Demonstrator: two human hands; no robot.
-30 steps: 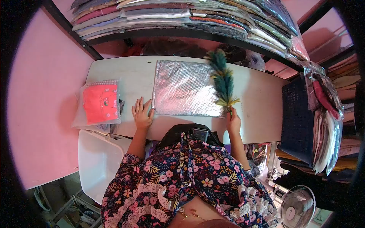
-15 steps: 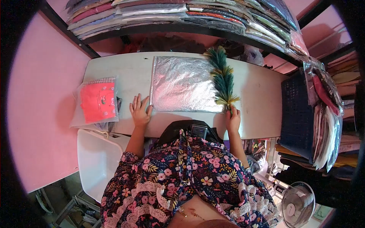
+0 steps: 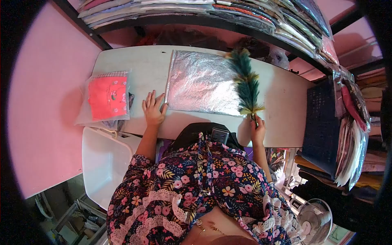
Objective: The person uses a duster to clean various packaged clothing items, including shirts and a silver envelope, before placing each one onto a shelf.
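The right hand (image 3: 257, 130), closed on the feather duster (image 3: 247, 85), has drawn it slightly toward the counter (image 3: 281, 102) edge across the silver foil bag (image 3: 202, 83); the left hand (image 3: 153, 111) stays flat, open, pinning the bag's corner.

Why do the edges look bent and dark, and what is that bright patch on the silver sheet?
Head view: a fisheye lens bows the table and shelf, with black corners; the silver foil bag reflects pinkish glare; the left hand and feather duster stay fairly sharp.
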